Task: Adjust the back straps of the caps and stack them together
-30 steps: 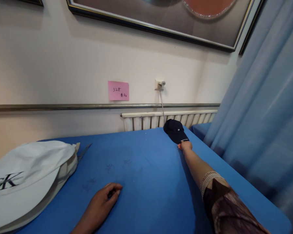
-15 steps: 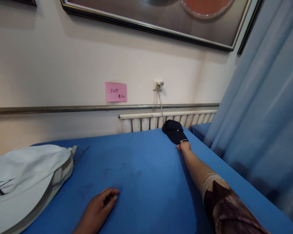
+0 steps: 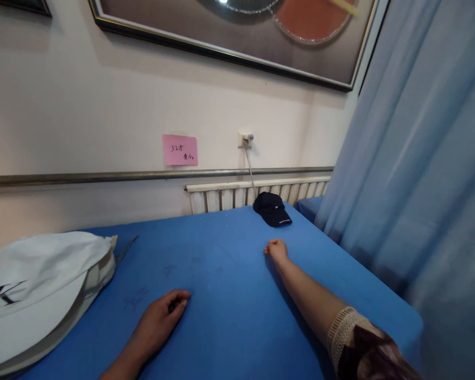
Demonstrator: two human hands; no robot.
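Observation:
A dark navy baseball cap (image 3: 272, 209) rests at the far right of the blue-covered table (image 3: 221, 327), its brim toward me. My right hand (image 3: 276, 250) is just in front of the brim, apart from it, with the fingers curled in and no object showing in them. On the near left of the table, my left hand (image 3: 164, 316) lies with bent fingers, thumb close to the fingertips, and appears to hold nothing. Left of it are white caps (image 3: 43, 279), apparently stacked, the top one with dark lettering; the left frame edge cuts them off.
A radiator (image 3: 229, 198) and a metal pipe (image 3: 122, 177) run along the wall behind the table. Above them are a pink note (image 3: 180, 150) and a plugged socket (image 3: 244, 140). Beside the table's right edge hangs a blue curtain (image 3: 399, 158).
My right hand has let go of the navy cap's brim and drawn back toward me. The cap stays at the far right. The left hand has hardly moved, and the view has shifted slightly.

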